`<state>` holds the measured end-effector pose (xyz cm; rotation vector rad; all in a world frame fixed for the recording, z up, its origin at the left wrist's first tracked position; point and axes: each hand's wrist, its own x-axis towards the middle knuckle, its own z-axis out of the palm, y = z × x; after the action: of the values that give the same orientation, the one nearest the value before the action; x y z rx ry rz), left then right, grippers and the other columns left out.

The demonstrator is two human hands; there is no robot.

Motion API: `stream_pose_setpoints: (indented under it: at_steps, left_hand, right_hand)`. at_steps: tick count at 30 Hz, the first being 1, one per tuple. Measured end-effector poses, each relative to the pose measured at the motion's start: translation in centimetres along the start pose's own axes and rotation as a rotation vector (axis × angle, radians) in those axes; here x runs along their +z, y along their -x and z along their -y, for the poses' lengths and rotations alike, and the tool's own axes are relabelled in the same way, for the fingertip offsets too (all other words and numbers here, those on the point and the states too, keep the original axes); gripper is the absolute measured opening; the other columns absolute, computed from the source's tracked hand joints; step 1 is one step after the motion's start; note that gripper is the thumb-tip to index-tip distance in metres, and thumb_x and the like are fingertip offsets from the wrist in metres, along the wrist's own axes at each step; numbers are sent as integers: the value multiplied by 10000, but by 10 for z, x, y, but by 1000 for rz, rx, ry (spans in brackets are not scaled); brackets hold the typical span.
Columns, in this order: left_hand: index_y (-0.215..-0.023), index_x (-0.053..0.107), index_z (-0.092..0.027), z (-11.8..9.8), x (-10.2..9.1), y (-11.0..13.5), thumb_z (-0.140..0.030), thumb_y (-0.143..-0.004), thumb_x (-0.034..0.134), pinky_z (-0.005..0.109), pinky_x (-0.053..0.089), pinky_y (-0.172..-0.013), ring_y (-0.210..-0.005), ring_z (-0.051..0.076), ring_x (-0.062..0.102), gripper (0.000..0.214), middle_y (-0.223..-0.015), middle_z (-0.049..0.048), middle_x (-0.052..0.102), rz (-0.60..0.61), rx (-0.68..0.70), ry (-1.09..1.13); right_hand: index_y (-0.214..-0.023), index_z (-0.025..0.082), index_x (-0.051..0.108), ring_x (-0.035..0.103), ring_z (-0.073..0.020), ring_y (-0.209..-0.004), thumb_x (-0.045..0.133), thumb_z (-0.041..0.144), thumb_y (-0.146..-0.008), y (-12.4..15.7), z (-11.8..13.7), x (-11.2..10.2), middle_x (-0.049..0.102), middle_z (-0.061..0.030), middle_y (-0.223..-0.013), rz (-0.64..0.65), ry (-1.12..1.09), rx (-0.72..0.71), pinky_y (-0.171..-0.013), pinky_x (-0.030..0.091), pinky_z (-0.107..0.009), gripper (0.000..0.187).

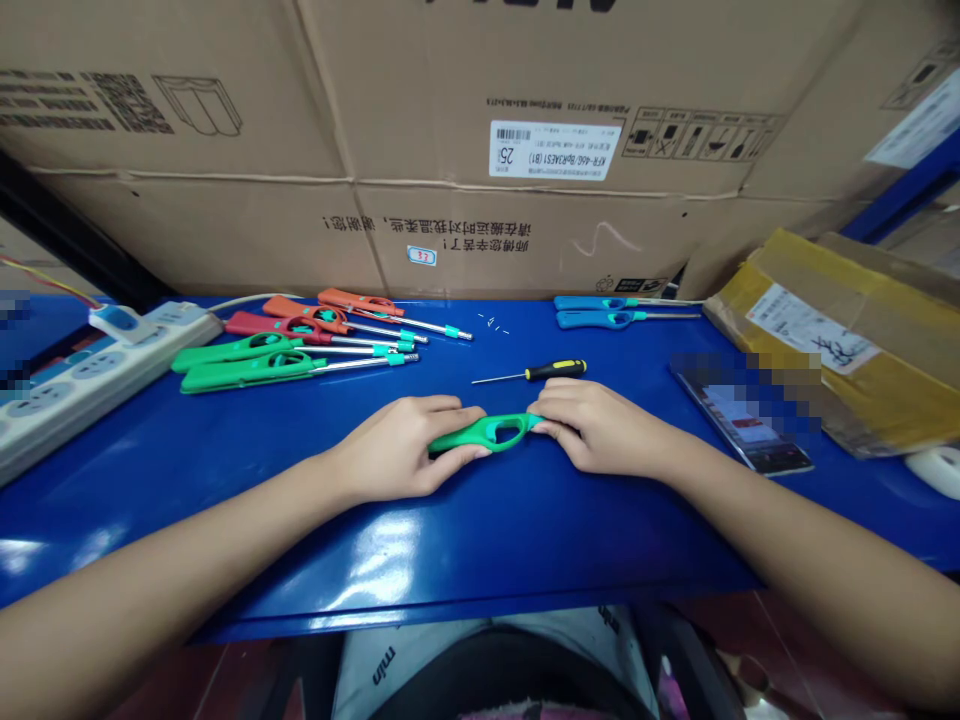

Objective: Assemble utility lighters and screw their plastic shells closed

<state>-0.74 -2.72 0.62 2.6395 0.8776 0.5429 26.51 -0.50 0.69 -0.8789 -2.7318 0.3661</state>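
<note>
Between my two hands, level above the blue table, is a green long-necked lighter with an oval trigger opening. My left hand is closed around its handle end. The fingers of my right hand pinch the teal collar end, and they hide any metal neck there. Just beyond my right hand lies a screwdriver with a black and yellow handle, its tip toward the left.
Green lighters, a red lighter and orange lighters lie back left, beside a white power strip. Blue lighters lie back right. A phone and taped parcel are at right. Cardboard stands behind.
</note>
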Motion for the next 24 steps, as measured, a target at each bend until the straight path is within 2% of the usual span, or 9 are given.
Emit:
stream_pose_setpoints:
  at_steps: [3, 6, 11, 13, 15, 17, 19, 21, 24]
  left_hand:
    - [-1258, 689, -163, -1, -4, -3, -414, -1013, 543, 294, 537, -766, -842, 201, 684, 380, -957, 77, 684, 12, -54, 11]
    - [-1249, 699, -179, 3, -5, -5, -408, -986, 595, 301, 539, -839, -908, 197, 684, 364, -1045, 81, 686, -29, -87, 76]
    - [-1241, 706, -177, 13, -4, -6, -386, -979, 611, 276, 536, -810, -885, 174, 676, 348, -1043, 70, 691, -87, -112, 174]
    - [-1257, 699, -180, 14, -2, -5, -374, -977, 620, 280, 532, -825, -907, 176, 672, 349, -1055, 70, 688, -73, -99, 190]
    - [-1266, 694, -190, 14, 2, -5, -365, -973, 632, 296, 525, -853, -930, 182, 661, 347, -1056, 68, 687, -68, -82, 185]
    - [-1264, 696, -202, 13, 8, -5, -360, -969, 644, 320, 515, -885, -956, 191, 644, 339, -1052, 66, 690, -75, -62, 165]
    - [-1260, 699, -208, 11, 13, -5, -362, -964, 653, 348, 507, -914, -984, 204, 625, 337, -1064, 70, 686, -78, -47, 140]
    - [-1247, 708, -215, 10, 17, -4, -375, -950, 668, 382, 501, -941, -1014, 219, 611, 340, -1101, 81, 668, -73, -38, 93]
    - [-1254, 702, -212, 9, 14, -4, -355, -930, 677, 405, 507, -953, -1045, 234, 615, 355, -1138, 92, 662, -55, -24, 52]
  right_hand:
    - [-955, 154, 704, 615, -216, -866, 490, 268, -1030, -2, -4, -4, 701, -86, -901, 36, -43, 47, -817, 463, -353, 254]
    - [-984, 172, 696, 640, -219, -899, 486, 303, -1034, -1, -9, -11, 716, -79, -952, 74, -45, 94, -816, 469, -351, 253]
    - [-1018, 191, 708, 652, -223, -903, 556, 317, -995, 6, -14, -21, 723, -75, -989, 70, -27, 127, -803, 485, -348, 198]
    - [-1042, 192, 707, 646, -224, -904, 593, 353, -977, 6, -15, -21, 712, -78, -994, 18, -20, 99, -806, 496, -347, 208]
    - [-1089, 185, 700, 632, -239, -957, 587, 377, -980, 5, -17, -19, 690, -95, -1026, -97, 29, 79, -855, 501, -369, 248]
    - [-1175, 180, 677, 602, -267, -1054, 566, 360, -989, 2, -20, -14, 658, -121, -1107, -229, 104, 108, -940, 488, -418, 281]
    - [-1269, 183, 632, 560, -300, -1148, 562, 331, -983, 0, -25, -8, 609, -149, -1224, -296, 162, 183, -994, 469, -476, 330]
    - [-1286, 187, 607, 529, -329, -1217, 579, 327, -967, -1, -31, -2, 566, -165, -1314, -255, 161, 241, -1014, 458, -522, 350]
    - [-1176, 190, 609, 548, -308, -1191, 554, 285, -971, -1, -37, 3, 604, -139, -1254, -142, 72, 283, -1017, 457, -526, 232]
